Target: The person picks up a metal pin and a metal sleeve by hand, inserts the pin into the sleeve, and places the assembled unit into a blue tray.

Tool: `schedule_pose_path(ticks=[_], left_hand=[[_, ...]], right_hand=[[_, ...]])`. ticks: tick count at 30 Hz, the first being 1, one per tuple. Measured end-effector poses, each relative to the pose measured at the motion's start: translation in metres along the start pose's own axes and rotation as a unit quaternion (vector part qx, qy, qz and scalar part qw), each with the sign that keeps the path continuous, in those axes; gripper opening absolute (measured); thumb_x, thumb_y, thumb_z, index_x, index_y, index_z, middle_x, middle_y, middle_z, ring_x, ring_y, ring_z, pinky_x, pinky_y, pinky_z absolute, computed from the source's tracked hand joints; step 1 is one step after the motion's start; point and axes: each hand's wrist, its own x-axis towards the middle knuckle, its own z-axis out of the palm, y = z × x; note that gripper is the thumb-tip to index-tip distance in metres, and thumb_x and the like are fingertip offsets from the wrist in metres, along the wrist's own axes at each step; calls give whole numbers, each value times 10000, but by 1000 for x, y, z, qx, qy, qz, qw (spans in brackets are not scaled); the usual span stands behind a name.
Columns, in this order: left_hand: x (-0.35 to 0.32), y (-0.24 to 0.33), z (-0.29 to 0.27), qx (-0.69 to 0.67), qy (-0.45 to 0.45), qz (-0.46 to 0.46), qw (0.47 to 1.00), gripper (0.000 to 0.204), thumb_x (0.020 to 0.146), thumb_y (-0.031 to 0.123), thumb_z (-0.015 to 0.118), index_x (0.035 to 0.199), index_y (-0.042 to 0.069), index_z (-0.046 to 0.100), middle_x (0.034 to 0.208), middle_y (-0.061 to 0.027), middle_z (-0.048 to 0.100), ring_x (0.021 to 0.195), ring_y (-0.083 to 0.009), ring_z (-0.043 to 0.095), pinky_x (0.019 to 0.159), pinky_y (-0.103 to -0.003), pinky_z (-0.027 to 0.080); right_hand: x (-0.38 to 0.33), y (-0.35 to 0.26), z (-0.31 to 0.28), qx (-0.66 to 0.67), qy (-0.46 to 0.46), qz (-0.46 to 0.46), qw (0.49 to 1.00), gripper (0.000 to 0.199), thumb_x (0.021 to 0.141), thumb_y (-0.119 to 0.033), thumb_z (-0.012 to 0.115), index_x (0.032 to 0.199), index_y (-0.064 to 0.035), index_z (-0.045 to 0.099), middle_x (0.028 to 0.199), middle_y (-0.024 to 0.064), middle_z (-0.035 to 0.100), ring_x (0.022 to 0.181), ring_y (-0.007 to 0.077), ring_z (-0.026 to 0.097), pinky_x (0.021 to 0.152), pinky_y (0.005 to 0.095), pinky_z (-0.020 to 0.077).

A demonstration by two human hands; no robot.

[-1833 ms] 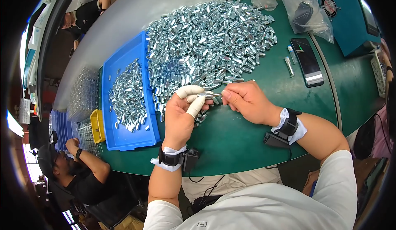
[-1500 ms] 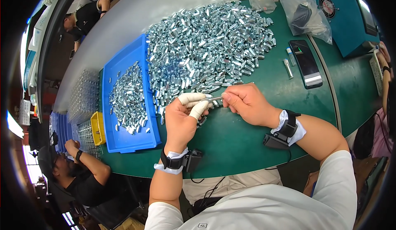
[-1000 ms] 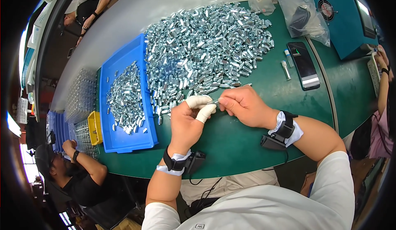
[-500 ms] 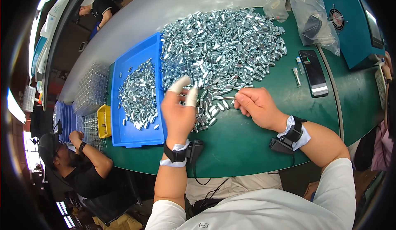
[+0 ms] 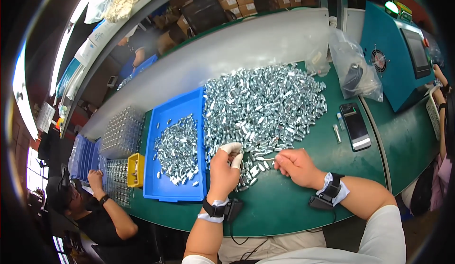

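A large heap of silvery metal hex sleeves (image 5: 265,105) covers the middle of the green table (image 5: 279,212). At its near left edge is my left hand (image 5: 226,170), white covers on its thumb and index finger. Those fingers are curved with tips apart, and I see nothing held between them. My right hand (image 5: 297,167), to the right of the near sleeves, pinches a thin metal rod (image 5: 268,159) that points left toward them. Left of the heap stands a blue tray (image 5: 174,198) with a smaller pile of sleeves (image 5: 177,148) inside.
A yellow bin (image 5: 136,170) and stacked clear trays (image 5: 122,131) stand left of the blue tray. To the right lie a phone (image 5: 354,126), a small tube (image 5: 337,134) and a plastic bag (image 5: 353,65), near a teal machine (image 5: 391,58). A co-worker (image 5: 102,212) sits at the left.
The view has tilted up, so the table sits lower in the picture. My left thumb and index finger have drawn closer together; my right hand keeps its pinch on the rod.
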Motion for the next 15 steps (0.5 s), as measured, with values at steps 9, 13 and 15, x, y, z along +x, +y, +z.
schedule_pose_path(ticks=[9,13,15], left_hand=[[-11,8,6,-241,-169,8,956,165,903,-46,626,1050,12,674,1076,-77,661,877,-133,645,707,-257,522],[-11,5,10,-244,-128,33,961,183,899,-40,639,1075,0,671,1111,-99,661,882,-123,648,690,-249,530],[-12,10,8,-225,-133,51,964,177,901,-29,647,1074,-2,673,1073,-101,676,862,-118,652,680,-244,531]], right_hand=[[5,-5,2,-28,-22,3,999,292,1005,-197,502,812,-24,637,599,10,566,549,82,506,536,271,426],[5,-6,2,-38,-24,-2,999,285,1002,-191,505,812,-25,639,605,15,574,552,88,515,542,275,433],[4,-8,2,-39,-23,-4,999,283,1000,-189,506,812,-25,639,607,17,577,553,90,519,544,276,435]])
